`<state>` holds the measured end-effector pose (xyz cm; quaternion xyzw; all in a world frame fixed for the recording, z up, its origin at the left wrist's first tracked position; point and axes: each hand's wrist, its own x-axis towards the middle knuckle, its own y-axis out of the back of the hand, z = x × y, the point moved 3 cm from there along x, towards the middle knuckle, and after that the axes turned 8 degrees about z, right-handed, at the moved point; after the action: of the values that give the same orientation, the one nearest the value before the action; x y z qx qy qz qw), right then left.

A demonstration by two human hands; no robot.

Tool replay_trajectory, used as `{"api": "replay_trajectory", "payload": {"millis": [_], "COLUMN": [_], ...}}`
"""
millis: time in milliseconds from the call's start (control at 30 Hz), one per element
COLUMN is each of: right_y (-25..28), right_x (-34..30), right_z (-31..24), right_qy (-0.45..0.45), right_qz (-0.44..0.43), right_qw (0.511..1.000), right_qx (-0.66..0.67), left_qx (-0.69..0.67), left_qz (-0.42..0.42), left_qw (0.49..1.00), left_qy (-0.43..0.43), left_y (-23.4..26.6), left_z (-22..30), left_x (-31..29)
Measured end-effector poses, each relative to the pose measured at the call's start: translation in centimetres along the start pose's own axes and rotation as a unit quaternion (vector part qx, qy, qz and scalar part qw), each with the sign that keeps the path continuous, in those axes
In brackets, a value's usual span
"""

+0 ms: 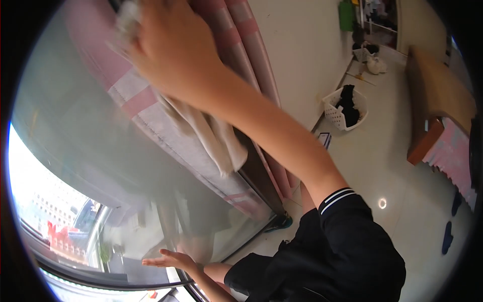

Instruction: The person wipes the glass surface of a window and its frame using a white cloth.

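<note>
Right hand [168, 43] raised, fingers closed round bunched pale cloth [129, 22], grip blurred; cloth up by glass panel [75, 105], contact unclear. Left hand [173, 259] low, fingers extended, nothing held, near glass. Pink-and-white curtain [245, 35] beyond right forearm. Farther right: white plastic basket [332, 111], black clothing [347, 103] inside.

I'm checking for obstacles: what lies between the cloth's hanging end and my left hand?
Between the cloth and left hand, the head view shows a strip of curtain, then glass with blurred reflections.
</note>
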<state>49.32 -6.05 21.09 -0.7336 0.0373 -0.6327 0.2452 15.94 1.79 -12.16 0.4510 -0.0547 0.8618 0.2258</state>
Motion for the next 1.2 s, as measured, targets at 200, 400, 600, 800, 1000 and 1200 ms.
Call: {"api": "replay_trajectory", "payload": {"millis": [200, 400, 600, 800, 1000, 1200], "right_y": [-0.9, 5.1, 16.8, 19.7, 17.6, 10.5], "right_x": [6.1, -7.0, -25.1, -24.3, -18.5, -8.8], "right_z": [0.1, 0.0, 2.4, 1.9, 2.2, 3.2], "right_qy": [0.081, -0.067, -0.294, -0.325, -0.247, -0.047], "right_qz": [0.145, -0.144, -0.451, -0.418, -0.349, -0.174], "right_qw": [0.982, 0.980, 0.836, 0.846, 0.902, 0.971], "right_qx": [0.088, 0.120, 0.105, 0.067, 0.056, 0.157], "left_qx": [-0.009, -0.155, -0.212, -0.200, -0.244, -0.321], "left_qz": [-0.037, -0.035, -0.137, -0.058, -0.041, 0.064], "left_qw": [0.998, 0.933, 0.859, 0.897, 0.910, 0.905], "left_qy": [0.049, -0.322, -0.445, -0.389, -0.333, -0.272], "left_y": [0.1, 1.6, -2.3, -1.3, -1.1, -0.9], "left_z": [7.8, 20.0, 23.3, 23.2, 26.6, 34.6], "left_x": [-3.0, -6.7, -12.8, -14.1, -7.4, 1.4]}}
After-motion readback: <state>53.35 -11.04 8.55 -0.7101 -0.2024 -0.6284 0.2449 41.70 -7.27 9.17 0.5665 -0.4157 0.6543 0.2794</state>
